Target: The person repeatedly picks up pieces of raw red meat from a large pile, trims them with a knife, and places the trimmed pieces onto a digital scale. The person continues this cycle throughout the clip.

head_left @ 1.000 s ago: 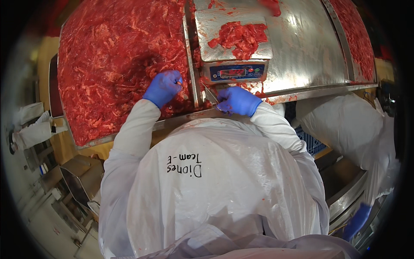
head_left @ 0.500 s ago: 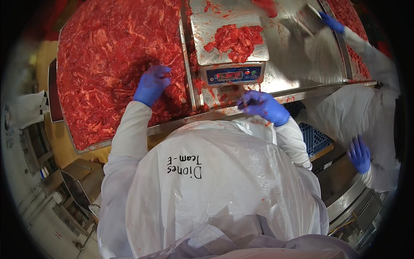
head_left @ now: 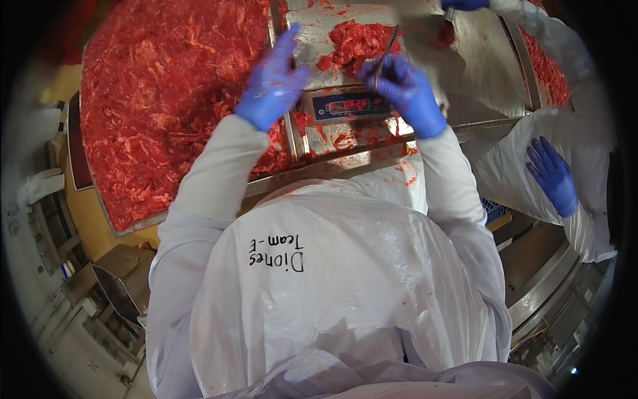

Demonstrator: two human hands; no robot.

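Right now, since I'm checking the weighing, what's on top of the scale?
Raw red meat lies on the scale. The right hand, holding a thin tool, blocks its front right corner; the left hand part of its left edge. Anything behind is hidden.

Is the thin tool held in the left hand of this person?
No, the thin tool is in the right hand, while the left hand is open with extended fingers.
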